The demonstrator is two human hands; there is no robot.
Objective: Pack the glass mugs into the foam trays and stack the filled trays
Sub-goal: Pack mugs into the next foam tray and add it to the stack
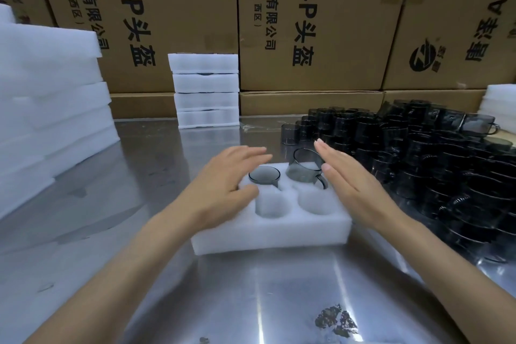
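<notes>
A white foam tray (273, 227) with round pockets lies on the steel table in front of me. One smoky glass mug (264, 174) sits sunk in the far left pocket. A second mug (304, 167) stands higher and tilted in the far right pocket, its handle toward me. The two near pockets hold nothing. My left hand (223, 184) rests flat on the tray's left side with fingers straight, beside the sunk mug. My right hand (354, 176) is held flat with straight fingers, its thumb against the tilted mug's rim. A big heap of dark glass mugs (418, 165) lies to the right.
A stack of filled foam trays (205, 91) stands at the back of the table. Piles of foam sheets (50, 109) rise at the left, more foam (499, 100) at the far right. Cardboard boxes (310, 22) wall off the back. Bare steel table (251, 288) lies in front.
</notes>
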